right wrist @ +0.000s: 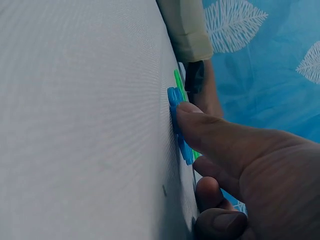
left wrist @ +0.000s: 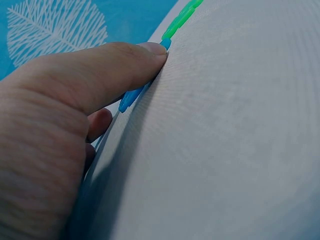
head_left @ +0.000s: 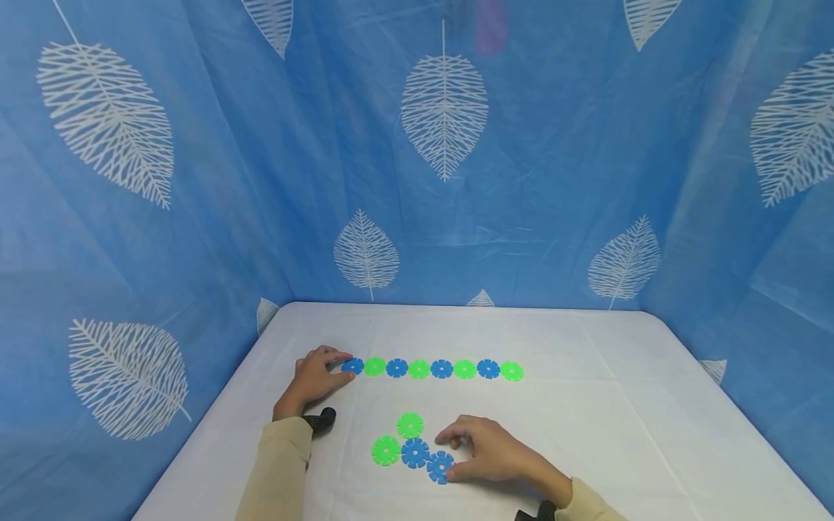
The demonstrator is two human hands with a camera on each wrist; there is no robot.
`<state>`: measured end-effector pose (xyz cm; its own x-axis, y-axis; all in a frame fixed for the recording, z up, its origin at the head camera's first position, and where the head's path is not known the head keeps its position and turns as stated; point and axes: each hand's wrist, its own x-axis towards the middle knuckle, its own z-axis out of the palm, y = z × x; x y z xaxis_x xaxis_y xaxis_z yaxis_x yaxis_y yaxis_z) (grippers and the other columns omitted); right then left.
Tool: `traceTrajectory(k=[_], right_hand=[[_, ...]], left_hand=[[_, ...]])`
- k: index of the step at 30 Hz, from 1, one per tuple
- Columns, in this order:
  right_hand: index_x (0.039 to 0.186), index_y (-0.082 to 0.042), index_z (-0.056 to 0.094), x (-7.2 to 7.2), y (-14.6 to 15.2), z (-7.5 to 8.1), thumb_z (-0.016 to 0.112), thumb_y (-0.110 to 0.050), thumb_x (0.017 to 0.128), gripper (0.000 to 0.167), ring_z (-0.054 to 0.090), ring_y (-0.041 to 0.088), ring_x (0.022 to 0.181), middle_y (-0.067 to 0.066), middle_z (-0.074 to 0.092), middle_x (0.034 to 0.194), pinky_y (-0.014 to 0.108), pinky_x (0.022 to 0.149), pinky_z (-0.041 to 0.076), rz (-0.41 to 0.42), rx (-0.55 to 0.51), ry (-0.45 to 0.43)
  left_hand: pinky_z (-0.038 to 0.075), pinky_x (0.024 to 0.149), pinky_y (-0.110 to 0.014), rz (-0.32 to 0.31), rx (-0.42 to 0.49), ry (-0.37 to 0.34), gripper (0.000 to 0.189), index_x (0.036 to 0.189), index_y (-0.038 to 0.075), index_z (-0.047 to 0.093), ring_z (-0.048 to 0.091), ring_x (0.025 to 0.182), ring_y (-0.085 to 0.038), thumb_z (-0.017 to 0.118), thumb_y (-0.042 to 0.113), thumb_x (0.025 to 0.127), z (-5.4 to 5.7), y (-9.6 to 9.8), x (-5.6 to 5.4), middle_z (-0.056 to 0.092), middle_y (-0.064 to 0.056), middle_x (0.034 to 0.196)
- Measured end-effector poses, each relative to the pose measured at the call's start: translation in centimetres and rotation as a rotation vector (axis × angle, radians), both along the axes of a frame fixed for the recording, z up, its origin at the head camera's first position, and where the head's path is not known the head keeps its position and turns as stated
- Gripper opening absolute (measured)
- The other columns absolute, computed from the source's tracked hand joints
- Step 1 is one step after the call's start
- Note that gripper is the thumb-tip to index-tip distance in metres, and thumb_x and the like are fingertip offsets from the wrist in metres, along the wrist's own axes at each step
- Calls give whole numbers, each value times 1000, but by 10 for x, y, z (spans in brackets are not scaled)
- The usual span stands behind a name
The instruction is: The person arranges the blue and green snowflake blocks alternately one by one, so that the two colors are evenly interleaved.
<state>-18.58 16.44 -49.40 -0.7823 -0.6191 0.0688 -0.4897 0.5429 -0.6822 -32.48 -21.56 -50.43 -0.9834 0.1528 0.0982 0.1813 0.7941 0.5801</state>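
Note:
In the head view, a row of notched plastic interlocking discs, blue and green by turns, lies across the white table. At its left end my left hand (head_left: 317,378) pinches the blue interlocking disc (head_left: 352,366) between thumb and forefinger. The left wrist view has the thumb (left wrist: 145,62) at this disc's edge. Nearer me lie two green discs (head_left: 410,425) and two blue ones. My right hand (head_left: 491,450) is beside the nearest blue disc (head_left: 439,467), thumb tip at its edge and forefinger held apart, above it in the head view.
The row runs right to a green disc (head_left: 512,371) at its end. A white cloth covers the table (head_left: 586,405). Blue curtains (head_left: 521,181) with white leaf prints stand behind and at both sides. Black straps with cameras (head_left: 321,421) sit on the wrists.

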Motion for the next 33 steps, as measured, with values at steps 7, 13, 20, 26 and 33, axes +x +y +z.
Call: traceTrajectory(k=[7, 13, 20, 26, 33], right_hand=[[121, -25, 69, 2, 2, 1, 82, -47, 78, 50, 52, -1, 87, -16, 61, 99, 20, 78, 43, 31, 5, 18], [121, -31, 69, -1, 5, -4, 80, -50, 80, 46, 52, -3, 91, -20, 62, 106, 20, 81, 43, 63, 26, 39], [118, -31, 71, -1, 4, -1, 79, -47, 82, 41, 51, -1, 86, -16, 63, 107, 16, 73, 41, 91, 0, 40], [118, -30, 71, 3, 2, 4, 80, -44, 82, 39, 51, -1, 88, -15, 63, 108, 17, 75, 41, 76, 14, 19], [116, -32, 70, 4, 1, 5, 80, -43, 81, 39, 51, -1, 90, -17, 62, 109, 18, 78, 41, 58, 46, 24]], left_hand=[[25, 106, -56, -4, 2, 7, 43, 124, 25, 72, 50, 124, -30, 78, 40, 84, 0, 1, 0, 61, -6, 126], [25, 106, -55, -3, 10, -3, 44, 124, 26, 72, 50, 124, -29, 78, 41, 83, -2, 1, 0, 61, -6, 126], [25, 104, -53, -4, 5, 6, 44, 124, 25, 72, 51, 122, -29, 78, 40, 83, -4, -2, -4, 61, -5, 123], [24, 105, -54, -2, 1, 1, 45, 125, 27, 71, 50, 124, -29, 78, 42, 83, -6, -1, -5, 61, -5, 125], [26, 106, -55, 7, -8, -7, 45, 125, 27, 71, 50, 125, -29, 78, 42, 83, -4, -1, -3, 60, -5, 127]])
